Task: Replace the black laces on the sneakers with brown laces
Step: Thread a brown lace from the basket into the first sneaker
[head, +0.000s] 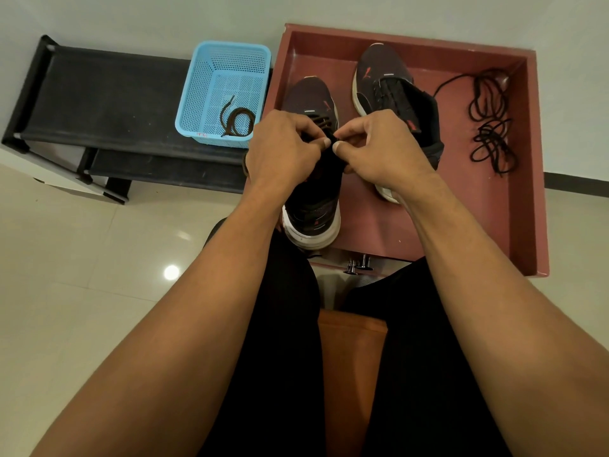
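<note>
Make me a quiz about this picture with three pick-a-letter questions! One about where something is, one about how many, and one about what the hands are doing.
1. Where does the loose brown lace lie?
A. In the blue basket
B. On the floor
C. On the person's lap

2. How many sneakers stand in the red tray?
A. One
B. Two
C. Four

3. What are the left hand and right hand doing?
A. Resting flat on the knees
B. Lifting the basket
C. Pinching the near sneaker at its lacing

Answers:
1 A: the brown lace is coiled on the basket's bottom.
2 B: the near sneaker and the far sneaker are both in the tray.
3 C: both hands meet with curled fingers over its lacing.
</note>
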The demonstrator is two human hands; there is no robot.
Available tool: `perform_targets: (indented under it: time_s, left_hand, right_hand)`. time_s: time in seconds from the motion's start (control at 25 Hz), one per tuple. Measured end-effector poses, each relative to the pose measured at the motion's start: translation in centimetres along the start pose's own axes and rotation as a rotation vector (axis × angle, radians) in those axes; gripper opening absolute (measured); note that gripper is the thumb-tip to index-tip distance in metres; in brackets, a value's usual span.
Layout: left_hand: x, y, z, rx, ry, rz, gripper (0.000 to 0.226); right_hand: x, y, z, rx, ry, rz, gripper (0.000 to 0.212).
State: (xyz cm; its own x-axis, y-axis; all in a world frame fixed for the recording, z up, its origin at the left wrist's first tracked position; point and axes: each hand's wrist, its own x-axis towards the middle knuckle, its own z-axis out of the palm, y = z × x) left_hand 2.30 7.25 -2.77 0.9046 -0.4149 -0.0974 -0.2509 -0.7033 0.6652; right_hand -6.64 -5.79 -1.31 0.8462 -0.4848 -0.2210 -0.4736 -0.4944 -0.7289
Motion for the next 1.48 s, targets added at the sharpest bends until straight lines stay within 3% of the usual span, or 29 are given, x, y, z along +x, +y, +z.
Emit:
perform_targets:
  time_s: [0.12,0.2,0.4,0.52,0.64,0.88,1.08,1.16,1.32,1.48]
  left_hand:
    - [0.1,0.0,0.0,0.025,-0.015,0.022,0.008]
    - [0.1,0.0,-0.3,0.027,-0.005,0.017,0.008]
    - [-0.3,-0.1,-0.8,0.075,-0.045,0.075,0.015]
    - [-0.4,-0.7,-1.8,0.189,0.059,0.103,0.034]
    - [-1.2,-1.5,-3.0,0.355,0.134,-0.009,0.060]
    - [-1.3,-2.6,-2.4,0.340,0.048,-0.226,0.061]
    - [-1.1,-2.8,-2.2,0.234,-0.005,-0.218,0.054]
    - [-1.3,-2.5,-2.4,0.213,-0.026,-0.191,0.045]
    - [-1.7,-2.2,-2.6,0.198,-0.055,-0.154,0.038]
    - [-1.6,-2.3,-2.6,0.123,-0.063,-0.130,0.032]
  right_hand:
    - [-0.2,0.0,-0.1,0.049,-0.016,0.004,0.010]
    - [-0.2,0.0,0.0,0.109,-0.007,0.020,0.016]
    - [0.0,-0.1,0.2,-0.015,0.005,-0.009,0.008]
    - [0.0,-0.1,0.3,-0.106,0.037,-0.041,0.006]
    - [-0.2,0.0,0.8,-0.209,0.033,-0.055,0.007]
    - [-1.1,-0.8,0.9,-0.559,-0.211,0.078,0.014]
    - [-2.1,-1.6,0.9,-0.561,-0.425,0.211,0.011]
    - [-1.8,-1.5,0.8,-0.512,-0.353,0.176,0.006]
    - [-1.1,-0.8,0.0,-0.307,-0.037,0.018,0.013]
    - [-0.7,-0.7,0.0,-0.246,0.012,-0.038,0.013]
